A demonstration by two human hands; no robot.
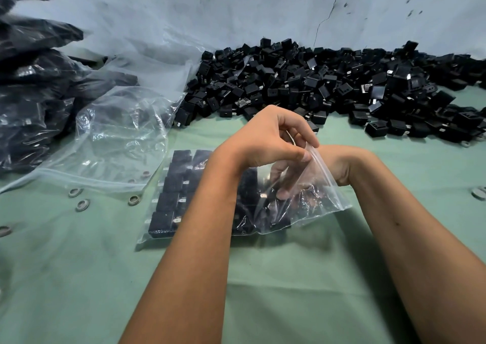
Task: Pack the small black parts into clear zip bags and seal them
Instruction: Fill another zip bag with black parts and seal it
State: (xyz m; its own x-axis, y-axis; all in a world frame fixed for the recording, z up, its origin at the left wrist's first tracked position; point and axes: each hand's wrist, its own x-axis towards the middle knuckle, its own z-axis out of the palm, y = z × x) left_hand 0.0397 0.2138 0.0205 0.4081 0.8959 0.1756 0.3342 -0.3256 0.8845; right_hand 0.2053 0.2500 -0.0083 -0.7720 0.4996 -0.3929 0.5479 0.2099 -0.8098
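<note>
Zip bag [210, 199] mouth pinched wide by my left hand [265, 138], my right hand [286, 180] reaches inside, fingers loose, to seat parts flat in rows.

A small packing workshop or factory bench. A great loose heap of identical black parts [342, 85] lies along the back of a green-covered surface [79, 278], with filled clear bags [34, 93] stacked at the left, an empty bag [123, 143] beside them, and a scuffed, cracked wall [263, 9] behind.
</note>
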